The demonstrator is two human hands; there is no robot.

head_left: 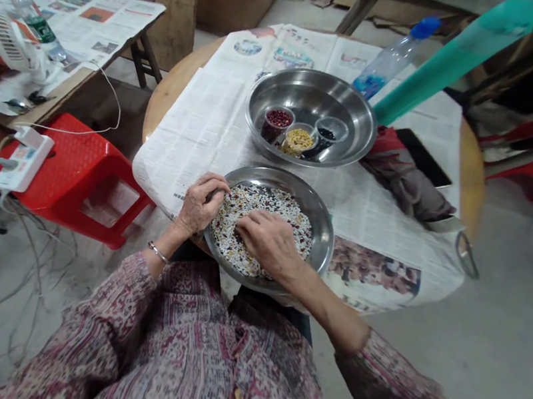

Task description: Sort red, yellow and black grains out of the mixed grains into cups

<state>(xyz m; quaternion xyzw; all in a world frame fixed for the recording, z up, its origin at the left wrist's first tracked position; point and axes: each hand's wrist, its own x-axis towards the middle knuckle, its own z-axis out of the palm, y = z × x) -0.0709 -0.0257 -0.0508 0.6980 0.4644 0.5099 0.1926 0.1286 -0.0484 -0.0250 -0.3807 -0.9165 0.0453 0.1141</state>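
Observation:
A round, shallow steel pan [323,249] sits at the table's near edge in front of me. Spread over its bottom is a mix of grains and beans [266,203], white, black, yellow and dark red. My left hand [201,204] has its fingers curled over the pan's left rim. Over the middle of the grains is my right hand [270,240], fingertips bent together and down among them; what they pinch is hidden. Behind the pan stands a deeper steel basin [317,89] holding clear cups of red beans [279,118], yellow grains [299,140] and black beans [326,133].
Newspaper [198,121] covers the round table. A blue-capped bottle [389,60], a long green tube [461,58], a phone [422,157] and dark cloth [401,180] lie right of the basin. To the left are a red stool [82,177], a power strip [24,161] and loose cables.

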